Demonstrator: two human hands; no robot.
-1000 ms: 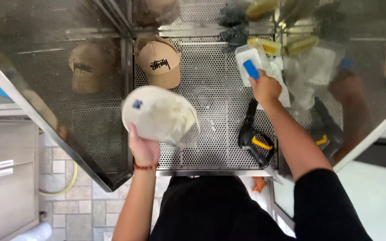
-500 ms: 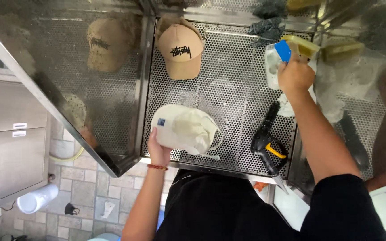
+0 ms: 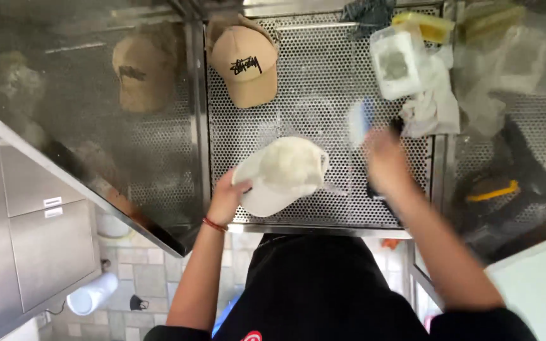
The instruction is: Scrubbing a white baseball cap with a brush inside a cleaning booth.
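Two caps: a white cap (image 3: pixel 282 173) in your grip, a tan cap (image 3: pixel 246 63) lying farther back on the perforated steel table (image 3: pixel 323 82).
White cap: pale, soft crown, held just above the table's near edge.
Left hand (image 3: pixel 227 199): your fingers clasp the cap's brim.
Right hand (image 3: pixel 383 161): blurred; your fingers hold a small blue-and-white object (image 3: pixel 360 120), raised beside the cap.
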